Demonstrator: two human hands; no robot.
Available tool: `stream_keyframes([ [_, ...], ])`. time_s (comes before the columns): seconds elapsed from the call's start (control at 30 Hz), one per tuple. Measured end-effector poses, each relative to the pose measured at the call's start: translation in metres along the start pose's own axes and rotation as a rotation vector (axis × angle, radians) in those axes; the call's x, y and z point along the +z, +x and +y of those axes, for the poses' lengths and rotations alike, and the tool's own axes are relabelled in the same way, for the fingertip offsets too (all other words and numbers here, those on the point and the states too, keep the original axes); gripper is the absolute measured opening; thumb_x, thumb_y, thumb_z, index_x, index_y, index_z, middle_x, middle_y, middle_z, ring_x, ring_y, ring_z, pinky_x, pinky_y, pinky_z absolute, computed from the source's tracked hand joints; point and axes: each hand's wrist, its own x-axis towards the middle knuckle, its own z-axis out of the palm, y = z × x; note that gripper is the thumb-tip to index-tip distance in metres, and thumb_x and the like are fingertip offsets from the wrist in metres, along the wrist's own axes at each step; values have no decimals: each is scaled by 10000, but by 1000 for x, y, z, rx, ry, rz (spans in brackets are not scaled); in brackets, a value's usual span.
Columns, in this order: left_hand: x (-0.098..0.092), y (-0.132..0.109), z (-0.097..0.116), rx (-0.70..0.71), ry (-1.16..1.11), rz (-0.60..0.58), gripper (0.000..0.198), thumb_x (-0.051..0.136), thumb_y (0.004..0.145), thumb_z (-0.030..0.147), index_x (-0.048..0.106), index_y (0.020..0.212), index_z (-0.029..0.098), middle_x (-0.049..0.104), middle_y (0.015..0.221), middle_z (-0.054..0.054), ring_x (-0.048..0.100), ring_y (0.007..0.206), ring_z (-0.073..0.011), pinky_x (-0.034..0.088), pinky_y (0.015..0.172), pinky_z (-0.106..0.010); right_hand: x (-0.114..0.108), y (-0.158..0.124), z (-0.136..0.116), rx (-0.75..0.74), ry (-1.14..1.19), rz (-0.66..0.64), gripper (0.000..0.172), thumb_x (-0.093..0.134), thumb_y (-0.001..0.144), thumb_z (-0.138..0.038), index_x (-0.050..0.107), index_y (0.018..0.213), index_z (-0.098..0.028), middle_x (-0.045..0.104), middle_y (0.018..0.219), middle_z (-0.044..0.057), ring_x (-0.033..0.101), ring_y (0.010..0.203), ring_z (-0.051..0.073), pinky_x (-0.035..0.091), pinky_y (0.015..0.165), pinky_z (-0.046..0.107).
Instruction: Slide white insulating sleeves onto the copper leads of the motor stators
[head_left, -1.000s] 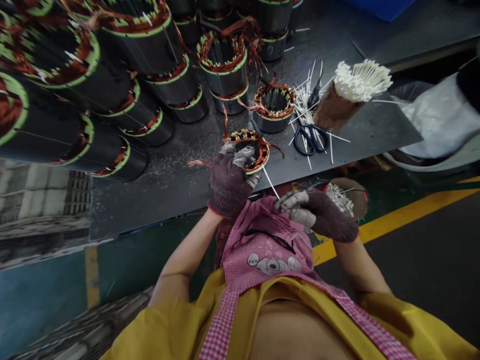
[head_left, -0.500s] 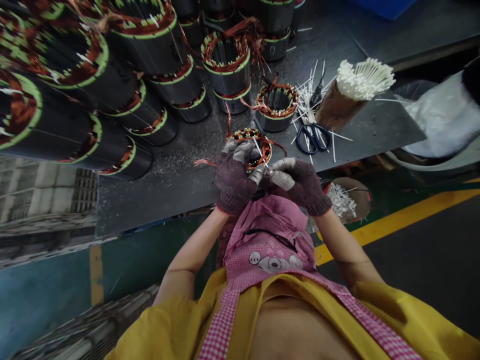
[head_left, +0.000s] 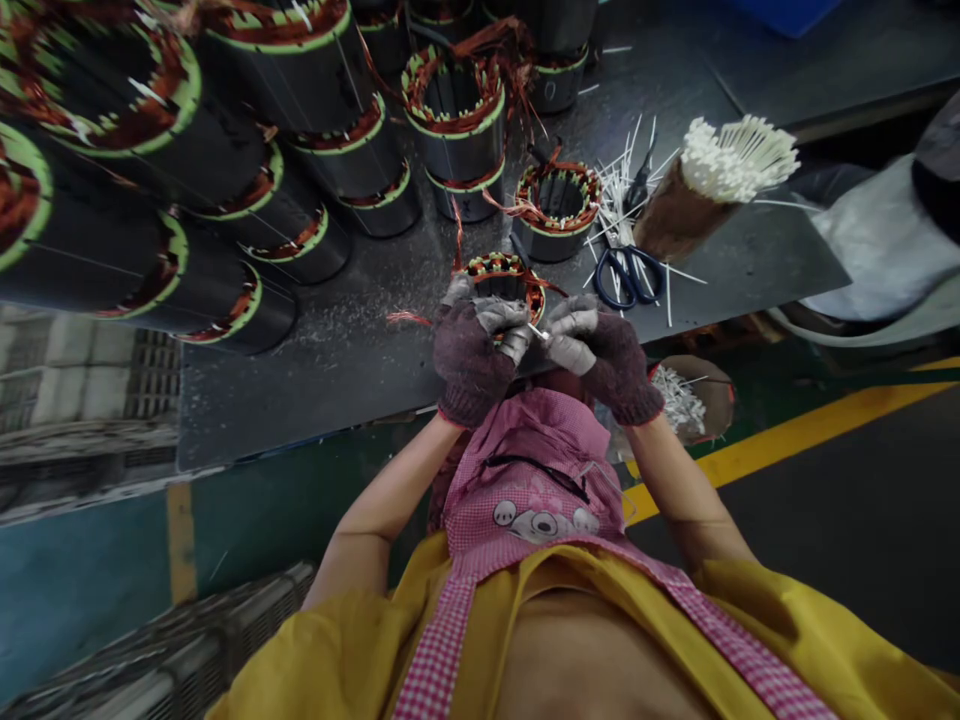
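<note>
A small motor stator with copper windings and a green-yellow rim stands at the table's front edge, partly hidden behind my hands. My left hand, in a dark glove with grey-wrapped fingertips, is closed against its near side. Between the fingertips of both hands shows a short white cable tie. My right hand, gloved the same way, pinches the tie from the right. Loose copper wire ends stick out to the left of the stator.
Stacked stators fill the left and back. Another stator stands just behind. To the right are dark-handled scissors, scattered cable ties and a brown holder packed with ties. A bin with white scraps sits below the table edge.
The cable tie, earlier slanting up across the stator's opening, now lies low between my fingertips. My left fingers have closed in nearer the tie. The view has shifted slightly.
</note>
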Motion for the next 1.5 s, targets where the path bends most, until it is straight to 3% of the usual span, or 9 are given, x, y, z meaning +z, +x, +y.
stream_keyframes([
  [0.33, 1, -1, -6, 47, -1, -5, 64, 733, 1031, 340, 704, 1000, 293, 842, 1020, -2, 815, 1058, -261, 450, 1344, -631, 0, 3, -1, 74, -47, -48, 253, 795, 951, -458, 812, 822, -241, 786, 832, 35, 695, 807, 213, 585, 787, 380],
  [0.5, -10, 1, -8, 72, 3, -88, 47, 740, 1021, 336, 747, 1044, 295, 852, 1076, -4, 812, 1085, -264, 494, 1311, -612, 1, 10, -1, 201, -325, -100, 216, 740, 950, -398, 821, 843, -228, 774, 789, 33, 655, 734, 219, 520, 730, 373],
  [0.6, -14, 2, -7, 42, 32, -161, 86, 753, 1021, 374, 759, 1036, 290, 853, 1097, -14, 806, 1104, -267, 507, 1296, -611, 0, 11, -4, 138, -474, -121, 221, 729, 968, -406, 818, 879, -223, 781, 824, 45, 667, 784, 229, 515, 785, 378],
  [0.83, -1, 7, 4, -67, 92, -90, 36, 749, 944, 292, 757, 977, 282, 843, 1018, -18, 804, 1060, -275, 523, 1269, -588, 2, 18, -31, -193, -677, -45, 281, 600, 1057, -394, 798, 931, -240, 780, 857, 80, 723, 841, 283, 559, 782, 446],
  [1.0, -6, 11, 11, -69, 103, -128, 98, 788, 958, 363, 754, 948, 272, 850, 1018, -21, 808, 1071, -277, 466, 1327, -607, -12, 19, -41, -150, -455, 261, 168, 681, 1054, -382, 801, 972, -299, 830, 951, 59, 769, 928, 299, 631, 902, 515],
  [1.13, -14, 9, 6, 18, 104, -181, 95, 772, 984, 353, 764, 1038, 276, 861, 1091, -30, 809, 1114, -276, 481, 1327, -605, -11, 14, -17, 48, -144, 28, 248, 759, 979, -467, 809, 1092, -252, 858, 1069, 54, 793, 980, 274, 667, 885, 467],
  [1.23, -16, 6, 2, 26, 115, -160, 100, 739, 1010, 335, 767, 1084, 274, 855, 1129, -43, 797, 1190, -292, 500, 1317, -588, -1, 11, -4, 139, -38, -82, 307, 733, 966, -549, 780, 920, -249, 813, 888, 24, 746, 816, 224, 643, 744, 392],
  [1.37, -14, 3, -3, -78, 104, -148, 403, 817, 951, 407, 719, 1305, 240, 802, 1347, -119, 698, 1411, -365, 525, 1284, -600, 14, 12, -3, 277, -5, 75, 384, 727, 950, -580, 660, 742, -264, 660, 669, 5, 592, 606, 188, 526, 559, 357],
  [1.5, 6, -2, 0, -124, 113, -64, 398, 800, 953, 412, 697, 1297, 243, 791, 1355, -125, 678, 1435, -376, 491, 1302, -636, 24, 20, -18, 276, 95, 205, 373, 696, 972, -644, 657, 855, -292, 698, 764, 53, 653, 662, 241, 604, 622, 430],
])
